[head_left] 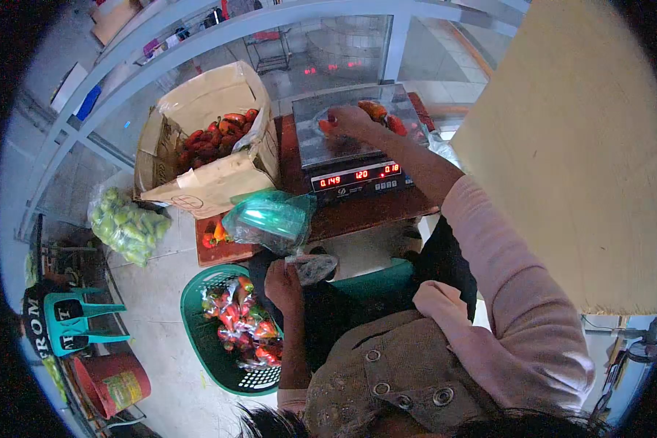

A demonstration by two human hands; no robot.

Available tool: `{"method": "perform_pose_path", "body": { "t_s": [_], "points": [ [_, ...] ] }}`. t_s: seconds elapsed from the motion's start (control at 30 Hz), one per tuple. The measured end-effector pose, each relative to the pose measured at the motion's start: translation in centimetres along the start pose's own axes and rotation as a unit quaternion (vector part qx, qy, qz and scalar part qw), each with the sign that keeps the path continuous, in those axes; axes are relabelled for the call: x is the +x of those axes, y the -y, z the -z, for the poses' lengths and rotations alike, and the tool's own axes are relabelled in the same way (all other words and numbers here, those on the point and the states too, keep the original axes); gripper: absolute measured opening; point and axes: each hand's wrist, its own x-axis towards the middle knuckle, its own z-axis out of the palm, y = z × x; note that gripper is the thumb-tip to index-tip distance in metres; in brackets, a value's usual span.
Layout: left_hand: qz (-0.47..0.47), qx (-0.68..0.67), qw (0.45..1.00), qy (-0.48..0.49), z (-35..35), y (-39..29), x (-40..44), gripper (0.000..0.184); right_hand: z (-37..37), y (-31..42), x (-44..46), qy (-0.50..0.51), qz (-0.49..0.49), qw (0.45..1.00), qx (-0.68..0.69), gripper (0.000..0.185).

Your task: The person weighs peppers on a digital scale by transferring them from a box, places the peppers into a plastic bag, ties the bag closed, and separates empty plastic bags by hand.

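Observation:
On the steel pan of a digital scale (310, 146), my right hand (349, 122) has its fingers closed around a red pepper (326, 127). More red and orange peppers (376, 112) lie on the pan beside it. The red display (360, 175) is lit and reads 0.149, 1.20 and 0.18. Low near my lap, my left hand (283, 285) pinches a clear plastic bag (312, 269). Just above that hand, a stack of green-tinted plastic bags (270, 217) rests at the table edge.
A cardboard box (204, 186) of red peppers stands left of the scale. Loose peppers (213, 235) lie on the red table (226, 253). A green basket (191, 321) holds bagged peppers. At the left are a bag of green peppers (128, 226), a green stool (71, 321) and a red bucket (95, 376).

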Motion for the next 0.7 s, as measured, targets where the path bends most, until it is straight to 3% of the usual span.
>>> {"method": "perform_pose_path", "body": {
  "t_s": [0.27,0.47,0.57,0.7],
  "points": [
    [0.025,-0.007,0.999,0.034,0.3,-0.2,0.2,0.018,-1.7,0.1,-1.0,-0.108,-0.011,0.993,0.049,0.038],
    [0.025,0.001,1.0,0.012,-0.6,0.5,-0.3,0.018,-2.1,0.8,-2.0,-0.224,0.011,0.972,-0.062,0.041],
    [0.039,-0.01,0.999,0.036,-0.3,0.5,-0.2,0.018,-2.2,0.1,-1.8,-0.24,0.021,0.966,-0.096,0.042],
    [0.039,-0.015,0.998,0.041,-0.5,0.7,-0.3,0.017,-0.3,0.0,-1.3,-0.187,-0.004,0.982,0.012,0.04]
  ]
}}
